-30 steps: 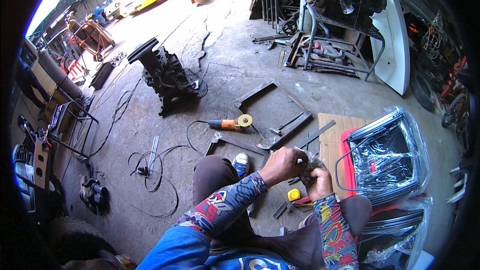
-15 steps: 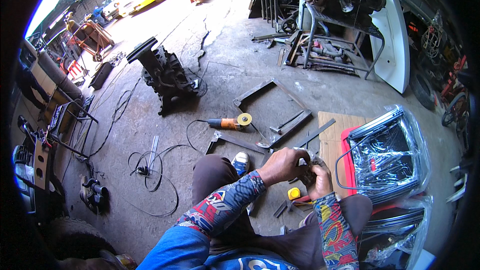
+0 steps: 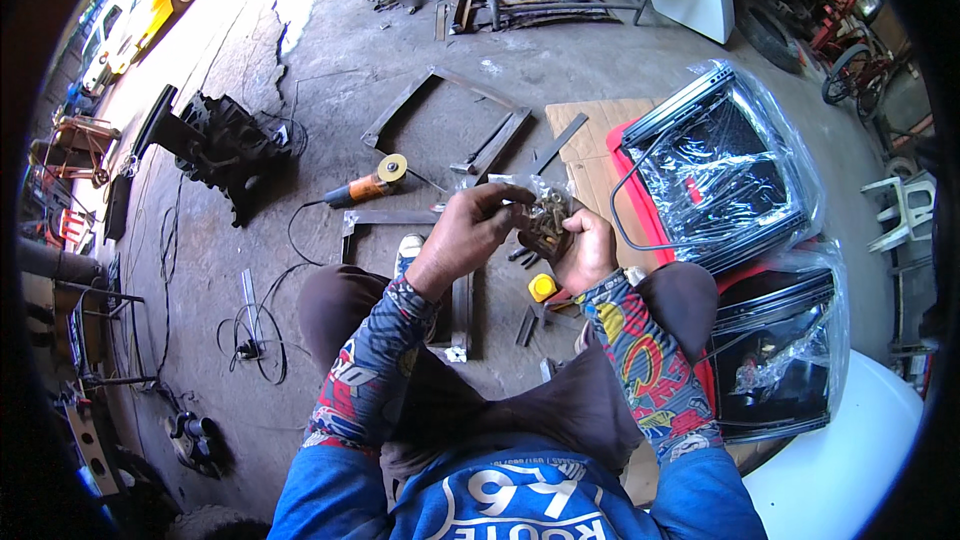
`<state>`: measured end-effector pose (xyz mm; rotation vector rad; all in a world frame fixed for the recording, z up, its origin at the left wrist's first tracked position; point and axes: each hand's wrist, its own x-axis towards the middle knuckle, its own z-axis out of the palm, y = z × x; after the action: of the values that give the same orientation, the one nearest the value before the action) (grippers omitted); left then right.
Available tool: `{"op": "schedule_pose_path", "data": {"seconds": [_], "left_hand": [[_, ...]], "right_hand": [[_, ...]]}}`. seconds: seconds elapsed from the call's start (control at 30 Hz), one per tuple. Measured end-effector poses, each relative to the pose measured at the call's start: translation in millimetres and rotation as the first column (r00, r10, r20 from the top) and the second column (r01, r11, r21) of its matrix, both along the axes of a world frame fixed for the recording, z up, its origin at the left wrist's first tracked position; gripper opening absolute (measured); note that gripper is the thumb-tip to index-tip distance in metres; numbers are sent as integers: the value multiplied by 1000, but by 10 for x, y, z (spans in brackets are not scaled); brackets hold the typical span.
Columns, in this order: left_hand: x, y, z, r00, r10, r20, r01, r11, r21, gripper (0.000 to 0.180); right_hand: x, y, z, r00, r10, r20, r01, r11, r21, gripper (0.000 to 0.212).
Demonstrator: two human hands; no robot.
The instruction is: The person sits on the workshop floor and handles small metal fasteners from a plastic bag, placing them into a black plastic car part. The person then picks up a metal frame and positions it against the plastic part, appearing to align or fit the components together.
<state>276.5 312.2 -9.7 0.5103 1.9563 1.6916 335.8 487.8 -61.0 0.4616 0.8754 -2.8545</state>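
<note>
In front of my knees, both hands are at a clear plastic bag (image 3: 548, 218) of small metal pieces that look like bolts or screws. My right hand (image 3: 588, 248) cups the bag from its right side, with the thumb on top. My left hand (image 3: 468, 235) is closed at the bag's left edge, fingers bent and tips pressed together. Below the hands lies a yellow tape measure (image 3: 542, 287), with short dark metal strips (image 3: 525, 325) beside it. An orange angle grinder (image 3: 362, 188) with a pale disc rests on the floor ahead to the left.
Angle-iron pieces (image 3: 400, 110) form a frame shape on the concrete. To the right, plastic-wrapped black panels with red edges (image 3: 720, 170) lie on cardboard (image 3: 582, 145). A dark engine block (image 3: 235, 150) stands at left, and cables (image 3: 250, 340) loop over the floor.
My view has tilted down and turned right, so the scene has shifted left and up. The bag and its metal contents now show more clearly between my hands.
</note>
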Motion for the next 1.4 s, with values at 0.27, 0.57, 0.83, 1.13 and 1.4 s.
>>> {"op": "schedule_pose_path", "data": {"seconds": [0.27,0.57,0.83,1.13,1.4], "left_hand": [[-48,-180,212,803,-215,556,-102,869,484,66],[-74,-220,144,861,-6,509,-209,908,363,40],[-55,-53,-76,953,116,-280,-117,993,15,17],[-49,-45,-47,959,66,-277,-133,964,-231,22],[-62,-25,-134,962,58,-268,-61,998,-4,18]], "right_hand": [[10,-10,139,997,-36,66,37,999,-15,56],[4,-11,117,999,-48,2,48,998,31,63],[17,-18,50,995,83,-50,-75,987,139,55],[29,-22,4,995,55,-85,-41,986,159,45],[24,-52,24,989,83,-120,-59,979,194,38]]}}
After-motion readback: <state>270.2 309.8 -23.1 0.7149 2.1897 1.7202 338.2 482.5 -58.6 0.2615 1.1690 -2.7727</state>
